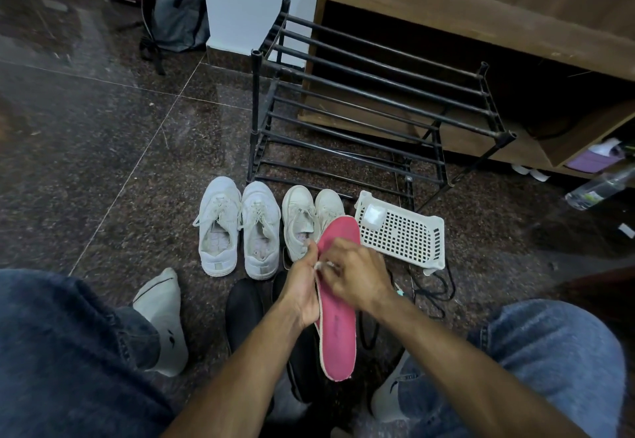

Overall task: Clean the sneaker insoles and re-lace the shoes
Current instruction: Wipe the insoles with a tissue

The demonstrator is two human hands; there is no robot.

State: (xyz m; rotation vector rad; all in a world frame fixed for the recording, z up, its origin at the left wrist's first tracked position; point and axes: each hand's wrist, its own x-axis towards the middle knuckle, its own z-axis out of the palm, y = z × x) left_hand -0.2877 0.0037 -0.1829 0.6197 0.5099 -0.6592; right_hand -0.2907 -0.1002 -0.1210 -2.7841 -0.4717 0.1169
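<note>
A pink insole [338, 327] is held upright above the floor between my knees. My left hand [302, 291] grips its left edge near the middle. My right hand [355, 274] lies over the insole's upper half, fingers closed on a small white wipe [323, 265] pressed against it. Behind them stand two pairs of white sneakers: one pair [238, 226] at the left with laces in, another pair [309, 219] partly hidden by the insole. Dark shoes [244, 310] lie on the floor under my forearms. Black laces [434, 288] trail on the floor at the right.
A white perforated plastic basket [403, 236] lies on its side right of the sneakers. A black metal shoe rack [374, 101] stands behind, against a wooden cabinet [481, 1]. A plastic bottle [599, 190] lies at the far right. My socked feet [163, 321] rest on the dark granite floor.
</note>
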